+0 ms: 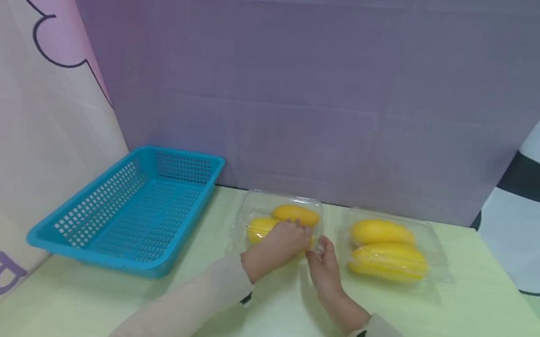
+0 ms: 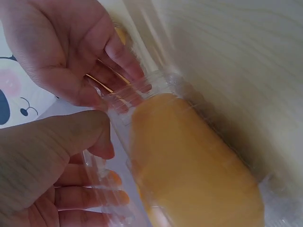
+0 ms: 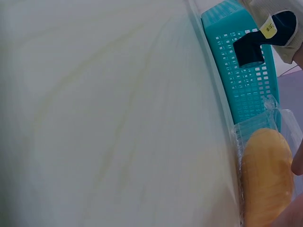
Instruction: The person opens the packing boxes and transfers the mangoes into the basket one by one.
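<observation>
Two yellow mangoes, one farther back (image 1: 296, 214) and one nearer (image 1: 258, 230), lie in a clear plastic clamshell box (image 1: 258, 202) on the table. My left hand (image 1: 286, 240) reaches over the nearer mango and partly hides it. In the left wrist view, the thumb and fingers of that left hand (image 2: 47, 165) grip a clear plastic edge beside a mango (image 2: 194, 161). My right hand (image 1: 325, 272) pinches the box's right front corner, thumb and fingertips at the rim. The right wrist view shows one end of the box (image 3: 253, 124), with a mango inside.
To the right stands a second clear box (image 1: 436, 247) with two yellow mangoes (image 1: 387, 260). A blue perforated basket (image 1: 166, 256) sits on the left of the pale table (image 1: 477, 331). Behind them hangs a purple-grey cloth (image 1: 315, 87), and printed cloths border both sides.
</observation>
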